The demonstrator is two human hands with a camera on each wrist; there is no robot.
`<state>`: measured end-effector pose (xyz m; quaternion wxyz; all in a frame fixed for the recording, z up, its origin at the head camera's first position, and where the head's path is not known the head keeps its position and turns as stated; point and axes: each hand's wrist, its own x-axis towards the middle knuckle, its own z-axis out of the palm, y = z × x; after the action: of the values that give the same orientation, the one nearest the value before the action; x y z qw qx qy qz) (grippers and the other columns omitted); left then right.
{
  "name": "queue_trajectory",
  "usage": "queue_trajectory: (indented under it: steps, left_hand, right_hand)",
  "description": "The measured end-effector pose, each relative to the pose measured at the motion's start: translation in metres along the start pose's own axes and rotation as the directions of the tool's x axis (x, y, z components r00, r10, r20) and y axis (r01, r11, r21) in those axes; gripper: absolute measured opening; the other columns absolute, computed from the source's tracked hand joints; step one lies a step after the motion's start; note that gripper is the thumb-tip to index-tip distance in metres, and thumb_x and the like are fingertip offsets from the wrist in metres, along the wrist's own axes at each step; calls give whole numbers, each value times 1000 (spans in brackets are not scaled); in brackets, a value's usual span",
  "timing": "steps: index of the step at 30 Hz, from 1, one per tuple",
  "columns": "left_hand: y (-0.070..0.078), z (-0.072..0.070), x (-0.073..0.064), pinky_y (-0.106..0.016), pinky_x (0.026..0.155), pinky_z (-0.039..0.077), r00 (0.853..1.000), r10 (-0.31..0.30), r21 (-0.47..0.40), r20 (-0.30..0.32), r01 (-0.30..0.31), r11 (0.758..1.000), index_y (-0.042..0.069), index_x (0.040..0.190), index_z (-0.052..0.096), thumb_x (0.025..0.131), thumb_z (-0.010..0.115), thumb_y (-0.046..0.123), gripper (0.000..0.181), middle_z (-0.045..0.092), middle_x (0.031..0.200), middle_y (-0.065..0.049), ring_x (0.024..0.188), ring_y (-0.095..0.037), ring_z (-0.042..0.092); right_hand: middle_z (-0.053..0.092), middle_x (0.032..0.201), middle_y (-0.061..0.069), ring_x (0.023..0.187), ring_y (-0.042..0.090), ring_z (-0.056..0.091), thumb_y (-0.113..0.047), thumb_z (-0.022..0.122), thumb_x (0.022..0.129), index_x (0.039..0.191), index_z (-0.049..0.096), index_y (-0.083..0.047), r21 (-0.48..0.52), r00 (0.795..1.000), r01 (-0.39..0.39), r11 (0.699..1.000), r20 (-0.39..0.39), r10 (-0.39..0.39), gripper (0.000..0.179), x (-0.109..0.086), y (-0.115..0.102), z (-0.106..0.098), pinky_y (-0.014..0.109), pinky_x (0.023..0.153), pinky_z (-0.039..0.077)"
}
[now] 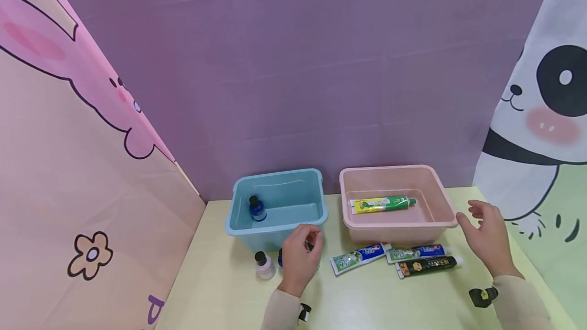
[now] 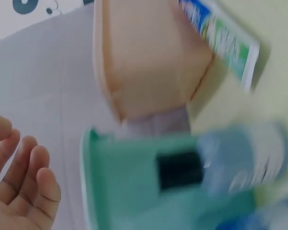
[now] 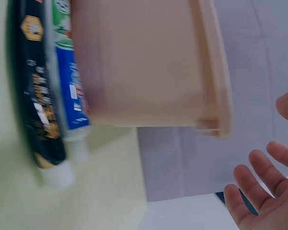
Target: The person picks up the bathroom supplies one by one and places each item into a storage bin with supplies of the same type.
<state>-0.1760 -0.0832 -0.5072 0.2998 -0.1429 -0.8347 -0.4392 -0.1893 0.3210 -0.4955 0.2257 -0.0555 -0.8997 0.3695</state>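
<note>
My left hand [image 1: 300,258] hovers over small black-capped bottles in front of the blue basket [image 1: 275,231], its fingers loosely bent and holding nothing. A blue bottle [image 1: 280,257] is mostly hidden by it. A pale bottle [image 1: 265,267] stands to its left. In the left wrist view, a clear-looking bottle [image 2: 245,158] appears blurred, away from the fingers. Inside the blue basket is a dark blue bottle [image 1: 258,211]. My right hand [image 1: 490,238] is held beside the right end of the pink basket [image 1: 399,233], fingers spread and grasping nothing. A yellow-green toothpaste tube [image 1: 382,204] lies in that basket.
Before the pink basket lie two blue-green toothpaste tubes, a left one [image 1: 359,258] and a right one [image 1: 417,252], with a black tube [image 1: 426,266] close by. A purple backdrop [image 1: 293,75] rises behind the table, with printed cloths at both sides.
</note>
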Motion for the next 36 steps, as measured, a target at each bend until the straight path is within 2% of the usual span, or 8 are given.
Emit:
queue_trajectory:
  steps: [6, 8, 14, 17, 23, 26, 31, 36]
  left_hand:
    - [10, 28, -11, -24, 64, 57, 992, -106, -103, 68, 113, 988, 15, 101, 73, 96, 70, 14, 6, 70, 84, 3, 72, -5, 62]
    - [12, 35, -13, -27, 67, 59, 985, -145, -93, 98, 154, 984, 16, 104, 73, 97, 69, 16, 8, 71, 87, 3, 75, -5, 63]
    - [13, 53, -13, -35, 77, 62, 957, -244, -73, 158, 257, 964, 19, 110, 70, 100, 66, 21, 11, 72, 100, 5, 86, -8, 65]
    - [13, 61, -11, -32, 79, 61, 940, -293, -95, 173, 312, 945, 17, 112, 70, 101, 65, 23, 13, 72, 107, 3, 90, -14, 67]
    - [11, 75, -8, -28, 81, 59, 881, -400, -54, 254, 426, 903, 17, 129, 61, 103, 62, 30, 29, 69, 127, -3, 103, -17, 68]
    - [10, 80, -6, -32, 83, 61, 856, -418, -33, 304, 448, 894, 17, 142, 50, 105, 59, 34, 42, 64, 139, -7, 109, -20, 68]
    - [6, 87, -4, -38, 89, 61, 845, -424, -89, 327, 474, 876, 18, 151, 39, 107, 52, 37, 49, 58, 148, -9, 116, -24, 66]
    - [0, 96, -2, -44, 101, 57, 827, -458, -215, 325, 536, 816, 20, 153, 39, 110, 45, 39, 47, 54, 152, -11, 127, -28, 61]
  right_hand:
    - [58, 116, 25, 90, 1, 48, -18, 54, 102, 131, 54, 8, 28, 995, -95, 995, -13, 95, 39, -13, 9, 7, 18, 74, 38]
    - [59, 114, 23, 89, -4, 44, -17, 53, 102, 130, 55, 8, 26, 993, -122, 992, -3, 122, 38, -16, 10, 8, 17, 73, 38]
    - [59, 114, 26, 98, 28, 58, -19, 50, 103, 130, 54, 10, -20, 974, -210, 978, 80, 211, 40, -22, 16, 11, 19, 71, 41]
    - [60, 114, 27, 101, 34, 58, -21, 49, 104, 132, 52, 10, -45, 957, -260, 964, 123, 264, 42, -23, 20, 12, 25, 71, 42]
    - [60, 118, 30, 102, 37, 59, -25, 47, 105, 136, 50, 8, -56, 913, -342, 938, 215, 346, 45, -25, 27, 15, 27, 67, 44]
    - [60, 121, 31, 106, 40, 59, -25, 46, 106, 136, 50, 8, -51, 907, -348, 936, 236, 350, 45, -26, 31, 18, 28, 70, 45]
    - [59, 123, 34, 112, 46, 57, -25, 46, 106, 133, 52, 8, -48, 906, -331, 943, 263, 331, 43, -26, 36, 23, 40, 78, 49]
    - [58, 124, 35, 114, 48, 57, -25, 46, 106, 132, 52, 9, -75, 889, -339, 938, 299, 346, 44, -26, 42, 27, 48, 84, 50]
